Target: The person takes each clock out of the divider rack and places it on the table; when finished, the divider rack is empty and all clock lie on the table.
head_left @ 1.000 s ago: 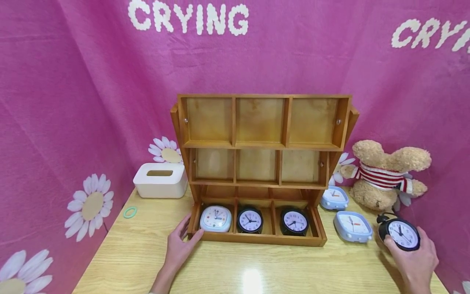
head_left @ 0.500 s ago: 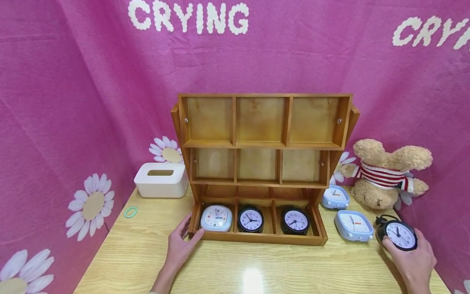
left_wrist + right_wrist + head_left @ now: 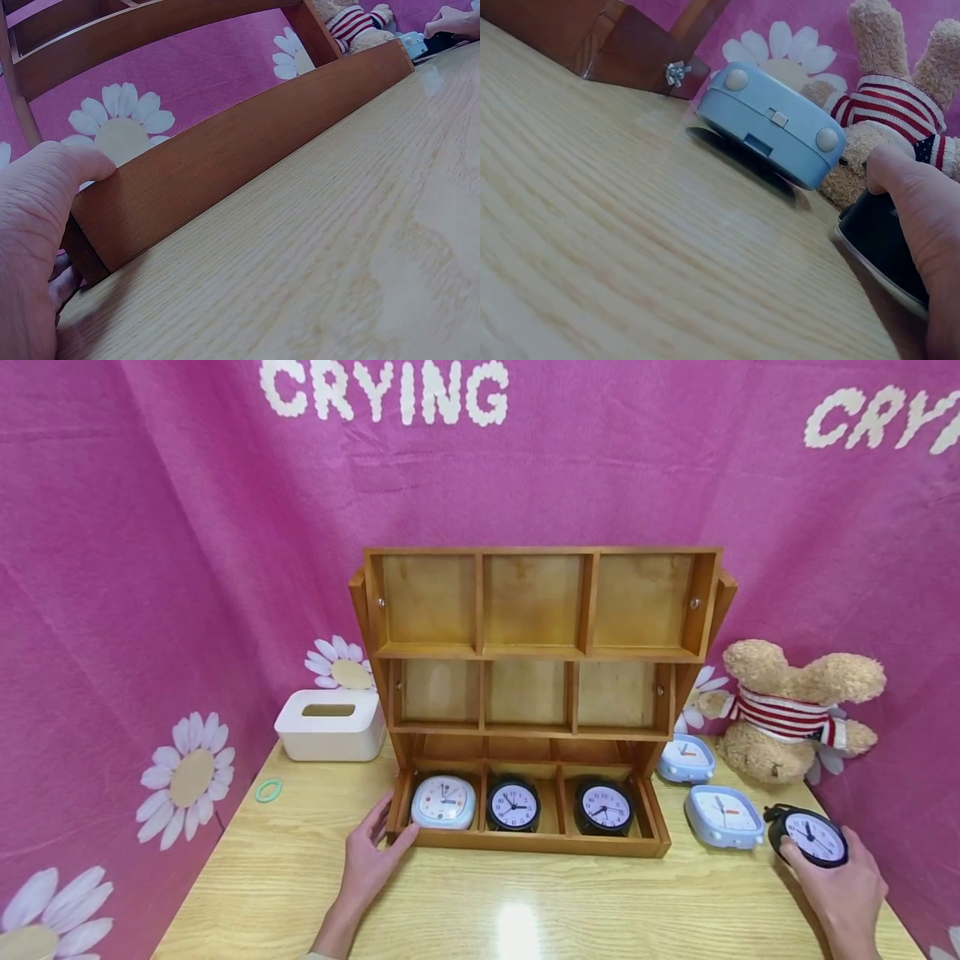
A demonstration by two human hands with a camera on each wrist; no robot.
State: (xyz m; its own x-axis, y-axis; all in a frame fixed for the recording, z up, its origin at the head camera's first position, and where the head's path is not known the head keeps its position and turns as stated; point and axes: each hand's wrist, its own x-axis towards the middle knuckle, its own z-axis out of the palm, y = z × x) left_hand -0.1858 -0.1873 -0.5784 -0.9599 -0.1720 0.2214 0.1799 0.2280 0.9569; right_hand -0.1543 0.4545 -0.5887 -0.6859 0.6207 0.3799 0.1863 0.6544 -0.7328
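Note:
My left hand holds the front left corner of a brown wooden display shelf. In the left wrist view its thumb lies over the front board and the fingers sit behind the side. My right hand grips a round black alarm clock at the right, face tilted up, close over the table. The bottom row holds a pale blue-white clock on the left and two round black clocks, one in the middle, one on the right. A light blue clock lies beside my right hand.
Another light blue clock sits behind, near the shelf's right side. A teddy bear in a striped top leans on the pink curtain. A white tissue box and a green ring are on the left of the table.
My right hand has shifted slightly left with the black alarm clock, which now lies flatter and lower. My left hand keeps its place on the shelf corner.

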